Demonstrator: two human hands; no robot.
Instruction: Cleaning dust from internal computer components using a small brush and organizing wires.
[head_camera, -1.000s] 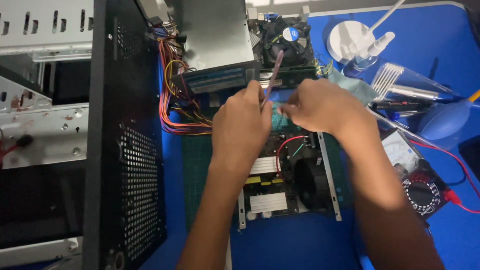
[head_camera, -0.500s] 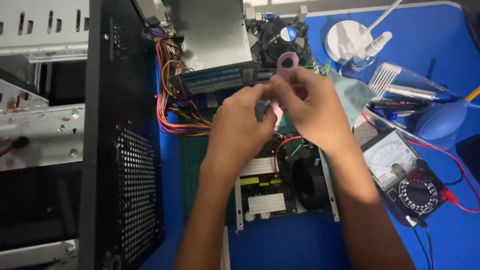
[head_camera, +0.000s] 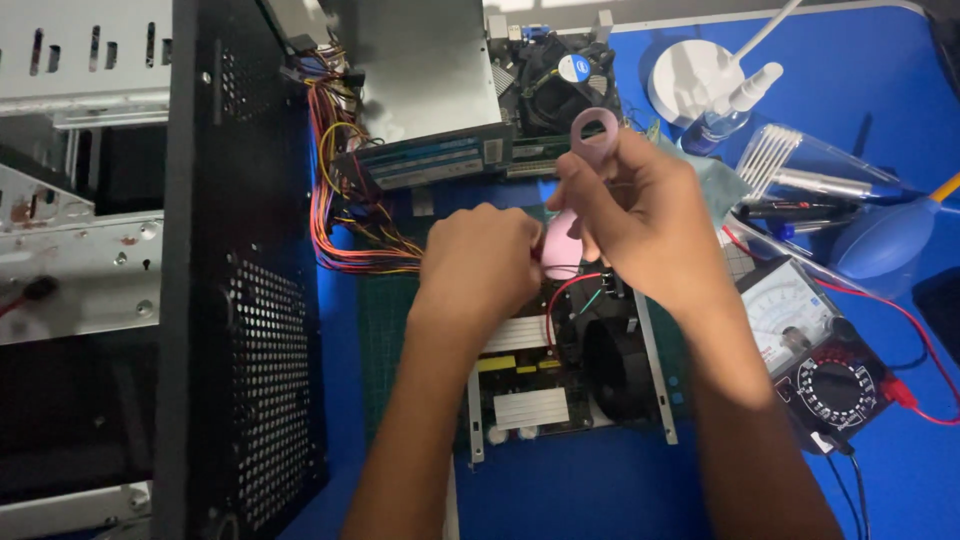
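Pink-handled tool (head_camera: 595, 135), probably small scissors: one ring handle poking up above the right hand (head_camera: 640, 215), a second pink part low between both hands, blades hidden. Held at mid-frame, just above the open power supply board (head_camera: 545, 370). Right fingers closed on the pink-handled tool. Left hand (head_camera: 480, 265), at 9 o'clock from it, curled into a closed fist touching the lower pink part; cannot tell what lies inside.

Judged by the layout: board already bared and lying flat, one black fan (head_camera: 615, 365) in place on it, one red wire (head_camera: 562, 290) looping up under the hands and uncut as far as visible. Work at the wires looks begun, not finished.

Outward: one green mat (head_camera: 385, 340) under the board. At 10 o'clock, one orange-and-red wire bundle (head_camera: 340, 210) running into one black computer case (head_camera: 240, 300). At 4 o'clock, one multimeter (head_camera: 810, 350) with a needle dial. At 2 o'clock, one spray bottle (head_camera: 735, 100), one clear packet of swabs (head_camera: 790, 155), one blue blower bulb (head_camera: 885, 240). All on one blue bench (head_camera: 600, 490).
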